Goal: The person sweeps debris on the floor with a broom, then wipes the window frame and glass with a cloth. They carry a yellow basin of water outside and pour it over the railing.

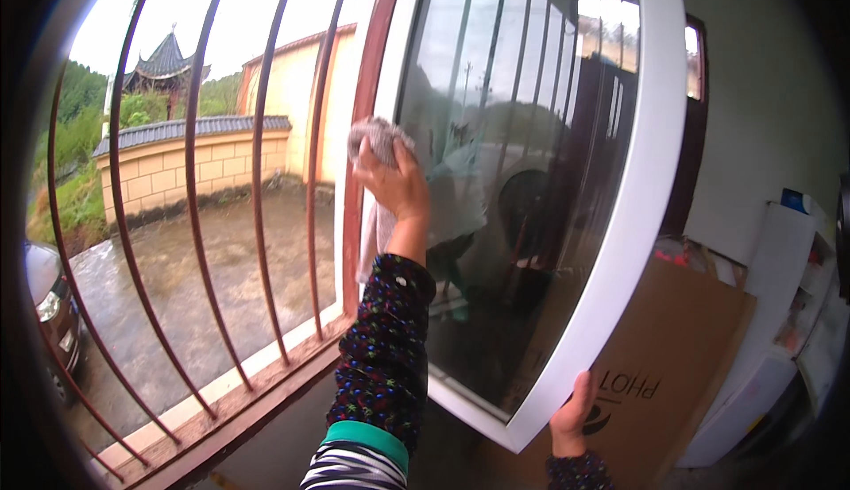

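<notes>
My left hand (395, 181) grips a bunched greyish-pink cloth (380, 139) against the hinge side of the white window sash frame (637, 224), beside the red-brown window post (365, 101). Part of the cloth hangs down behind the wrist. The sash stands swung inward, and its dark glass pane (511, 178) reflects bars and hills. Low on the right, my right hand (572, 417) is at the lower outer edge of the sash frame, thumb up along it; its other fingers are mostly hidden.
Rusty metal bars (259, 158) cross the window opening above a reddish sill (265, 397). Outside are a wet yard, a low tiled wall (199, 158) and a parked car (56, 311). Behind the sash stand a large cardboard box (690, 330) and a white cabinet (770, 264).
</notes>
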### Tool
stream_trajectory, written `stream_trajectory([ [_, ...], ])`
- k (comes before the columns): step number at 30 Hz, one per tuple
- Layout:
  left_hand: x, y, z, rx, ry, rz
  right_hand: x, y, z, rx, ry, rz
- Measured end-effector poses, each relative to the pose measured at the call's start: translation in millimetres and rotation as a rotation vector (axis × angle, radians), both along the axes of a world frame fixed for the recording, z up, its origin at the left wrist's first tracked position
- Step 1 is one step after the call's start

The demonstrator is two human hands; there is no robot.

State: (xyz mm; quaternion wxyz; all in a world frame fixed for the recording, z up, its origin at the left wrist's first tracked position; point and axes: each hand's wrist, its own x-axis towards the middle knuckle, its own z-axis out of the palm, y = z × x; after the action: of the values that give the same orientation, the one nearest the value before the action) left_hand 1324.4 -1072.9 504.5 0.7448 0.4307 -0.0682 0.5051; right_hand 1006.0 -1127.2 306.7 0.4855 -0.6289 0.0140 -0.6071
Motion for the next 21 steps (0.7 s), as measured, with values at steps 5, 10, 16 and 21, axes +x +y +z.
stream_trajectory([
  [5, -59, 12, 124, 0.099, -0.442, -0.104, -2, 21, -4, 0.072, 0.0, 0.052],
  [10, -162, -20, 106, 0.253, -1.087, -0.423, -1, 5, -5, 0.115, -0.036, 0.03],
  [16, -189, -35, -46, 0.369, -1.248, -0.434, 9, -13, -4, 0.108, -0.072, 0.038],
  [21, -173, -42, 11, 0.325, -1.39, -0.218, 10, -24, -16, 0.099, -0.078, -0.007],
])
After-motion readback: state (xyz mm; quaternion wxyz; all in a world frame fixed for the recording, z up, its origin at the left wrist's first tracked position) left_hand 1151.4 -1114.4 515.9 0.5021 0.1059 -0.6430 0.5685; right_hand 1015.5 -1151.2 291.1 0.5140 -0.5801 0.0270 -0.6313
